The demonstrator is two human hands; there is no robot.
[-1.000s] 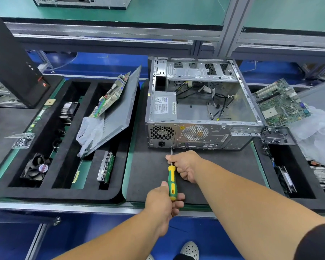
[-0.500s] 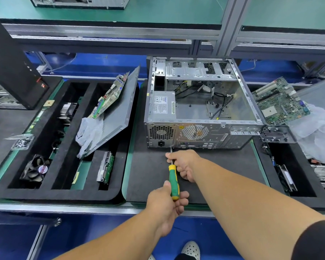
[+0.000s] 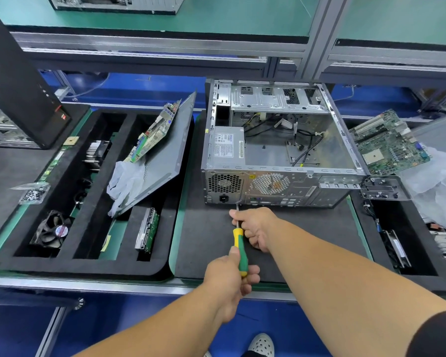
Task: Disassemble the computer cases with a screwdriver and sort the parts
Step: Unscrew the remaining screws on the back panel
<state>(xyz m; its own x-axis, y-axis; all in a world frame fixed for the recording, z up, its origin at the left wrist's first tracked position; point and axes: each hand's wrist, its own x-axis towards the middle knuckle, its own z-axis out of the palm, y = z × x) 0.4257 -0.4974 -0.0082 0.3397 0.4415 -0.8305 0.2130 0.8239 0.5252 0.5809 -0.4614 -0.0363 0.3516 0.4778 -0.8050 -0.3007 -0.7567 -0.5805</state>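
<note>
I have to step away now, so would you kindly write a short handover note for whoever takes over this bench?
Left hand grips the screwdriver handle; right hand pinches its shaft, tip at the lower rear edge of the computer case.
Done: side panel off, leaning in the left tray with a circuit board; fan also sorted.
Left: this rear screw, then the power supply and cables inside.

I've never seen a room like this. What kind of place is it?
Probably a workshop where old computers get taken apart. An opened computer case sits on the workbench, loose circuit boards lie around, and a foam tray holds sorted parts like a fan.
</note>
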